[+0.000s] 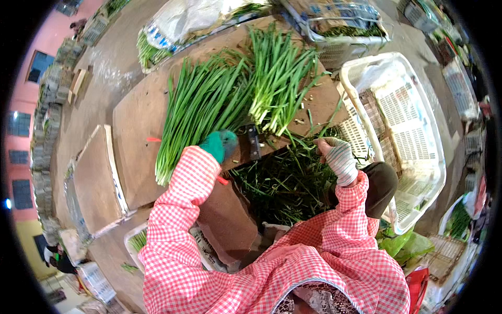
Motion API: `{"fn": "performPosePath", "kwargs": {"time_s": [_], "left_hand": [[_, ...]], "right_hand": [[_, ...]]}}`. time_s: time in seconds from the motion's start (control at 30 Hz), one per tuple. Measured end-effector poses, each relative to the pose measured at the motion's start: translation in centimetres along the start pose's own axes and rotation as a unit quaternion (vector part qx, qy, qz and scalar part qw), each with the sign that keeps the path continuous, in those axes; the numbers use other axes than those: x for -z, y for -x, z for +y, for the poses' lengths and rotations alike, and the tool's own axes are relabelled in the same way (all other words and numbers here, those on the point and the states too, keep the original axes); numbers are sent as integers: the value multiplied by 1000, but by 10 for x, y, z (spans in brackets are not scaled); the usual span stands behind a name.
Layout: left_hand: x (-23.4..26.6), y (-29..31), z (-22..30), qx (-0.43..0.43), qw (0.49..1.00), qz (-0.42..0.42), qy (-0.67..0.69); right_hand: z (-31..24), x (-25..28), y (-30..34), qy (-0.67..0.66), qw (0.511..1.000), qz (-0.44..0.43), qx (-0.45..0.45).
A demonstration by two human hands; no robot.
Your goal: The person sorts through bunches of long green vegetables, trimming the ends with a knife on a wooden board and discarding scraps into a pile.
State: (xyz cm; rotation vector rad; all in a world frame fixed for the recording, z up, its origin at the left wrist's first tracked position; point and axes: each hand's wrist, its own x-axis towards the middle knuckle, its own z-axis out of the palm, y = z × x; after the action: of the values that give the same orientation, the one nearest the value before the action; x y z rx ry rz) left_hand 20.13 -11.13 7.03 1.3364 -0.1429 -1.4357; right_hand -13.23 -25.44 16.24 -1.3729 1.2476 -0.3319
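A big pile of long green chives lies across the brown board in front of me. A second bunch rests to its right, pale stem ends toward me. My left hand, in a green glove, is at the near edge of the big pile; its fingers are blurred. Right of it lies a dark flat strip with light spots, perhaps a knife. My right hand, in a striped partial glove with bare fingertips, is closed in a pinch beside loose leaves; what it holds is too small to make out.
Dark green trimmings heap below the board's near edge. A large white plastic basket stands at my right, by my knee. Beyond the board are a white-covered load of greens and another basket. Stacked crates line the left wall.
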Motion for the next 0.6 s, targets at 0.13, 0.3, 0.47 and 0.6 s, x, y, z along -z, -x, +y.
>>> {"fn": "performPosePath", "kwargs": {"time_s": [0.13, 0.3, 0.47, 0.6], "left_hand": [[28, 2, 51, 12, 981, 51, -186], [-11, -5, 69, -151, 860, 114, -473], [-83, -16, 91, -104, 867, 33, -486], [-143, -53, 86, -111, 808, 176, -551]], "right_hand": [[15, 8, -4, -30, 999, 17, 1], [6, 1, -16, -92, 996, -8, 6], [-13, -14, -38, -86, 995, -9, 50], [-13, -24, -68, -1, 986, -56, 160]]}}
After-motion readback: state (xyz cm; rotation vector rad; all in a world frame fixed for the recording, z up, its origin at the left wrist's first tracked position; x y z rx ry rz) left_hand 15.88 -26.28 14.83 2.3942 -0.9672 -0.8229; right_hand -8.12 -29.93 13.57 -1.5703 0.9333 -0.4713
